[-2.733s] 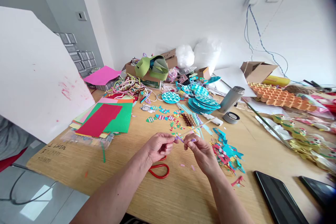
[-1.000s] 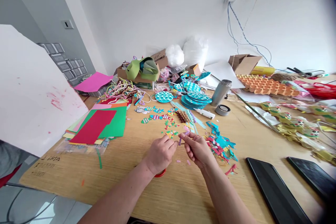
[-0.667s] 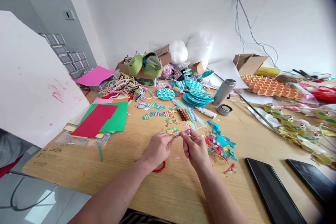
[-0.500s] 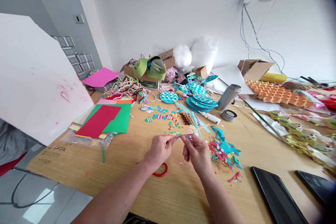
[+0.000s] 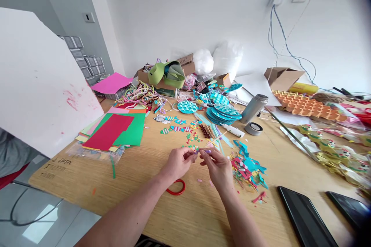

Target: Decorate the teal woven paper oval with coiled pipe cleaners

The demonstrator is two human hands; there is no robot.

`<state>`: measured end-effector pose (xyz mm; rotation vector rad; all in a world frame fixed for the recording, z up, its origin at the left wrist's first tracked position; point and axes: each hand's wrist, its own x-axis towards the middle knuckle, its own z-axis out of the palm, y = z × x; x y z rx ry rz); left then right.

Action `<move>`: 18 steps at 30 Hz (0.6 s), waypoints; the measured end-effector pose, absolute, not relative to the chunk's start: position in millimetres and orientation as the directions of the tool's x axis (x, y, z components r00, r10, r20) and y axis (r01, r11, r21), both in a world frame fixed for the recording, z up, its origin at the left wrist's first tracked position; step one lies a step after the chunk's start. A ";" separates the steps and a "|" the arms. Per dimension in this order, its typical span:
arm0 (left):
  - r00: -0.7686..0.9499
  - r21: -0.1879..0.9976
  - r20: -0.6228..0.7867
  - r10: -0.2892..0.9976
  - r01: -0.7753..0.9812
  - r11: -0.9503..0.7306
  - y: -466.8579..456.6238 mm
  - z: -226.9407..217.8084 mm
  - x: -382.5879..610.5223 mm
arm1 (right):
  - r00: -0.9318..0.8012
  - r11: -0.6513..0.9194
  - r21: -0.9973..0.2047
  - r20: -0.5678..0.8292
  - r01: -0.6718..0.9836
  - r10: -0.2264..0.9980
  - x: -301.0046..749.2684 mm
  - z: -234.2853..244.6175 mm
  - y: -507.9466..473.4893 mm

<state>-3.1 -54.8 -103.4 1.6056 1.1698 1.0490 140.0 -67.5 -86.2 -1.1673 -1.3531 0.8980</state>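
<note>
In front of me, my left hand [image 5: 180,162] and my right hand [image 5: 216,165] are close together above the table, thumbs and fingers pinched. Between them is a short purple pipe cleaner [image 5: 207,151], wound on a thin pale wooden stick [image 5: 219,137] that slants up to the right. My fingers cover most of the purple piece and the stick's lower end. Coiled pipe cleaners [image 5: 207,131] in brown, mint and lilac lie just beyond. Red-handled scissors [image 5: 177,193] rest under my left wrist, their blades hidden.
Striped paper fish [image 5: 177,128], blue painted plates [image 5: 222,115], a glue bottle [image 5: 233,130] and a grey tape roll [image 5: 253,128] lie beyond my hands. Coloured paper [image 5: 130,135] is left; paper scraps [image 5: 249,166] and a phone [image 5: 304,216] are right. A metal flask [image 5: 254,109] stands behind.
The stick's free end has dipped and shifted slightly left, and more of the purple pipe cleaner shows at my right fingertips. Both hands stay in nearly the same place.
</note>
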 end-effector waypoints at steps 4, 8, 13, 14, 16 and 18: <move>0.217 0.932 0.142 0.966 0.298 -0.204 -55.4 -103.2 -3.0 | 0.045 0.228 -0.959 0.239 0.170 0.970 138.1 -86.2 -68.9; 0.204 0.876 0.184 0.962 0.410 -0.255 -55.7 -103.2 -3.1 | 0.077 0.219 -0.960 0.235 0.173 0.969 136.2 -86.1 -69.7; 0.176 0.875 0.178 0.968 0.421 -0.238 -54.6 -103.6 -3.5 | 0.105 0.205 -0.954 0.232 0.217 0.967 133.7 -87.5 -71.3; 0.172 0.892 0.168 0.971 0.393 -0.224 -54.3 -103.1 -3.6 | 0.105 0.206 -0.952 0.234 0.226 0.967 133.2 -87.8 -71.9; 0.167 0.940 0.126 0.978 0.294 -0.171 -53.7 -101.4 -3.4 | 0.103 0.201 -0.951 0.229 0.234 0.968 132.3 -88.1 -73.1; 0.159 0.989 0.030 0.987 0.137 -0.052 -53.8 -98.9 -3.2 | 0.107 0.179 -0.957 0.207 0.227 0.972 132.0 -88.0 -74.1</move>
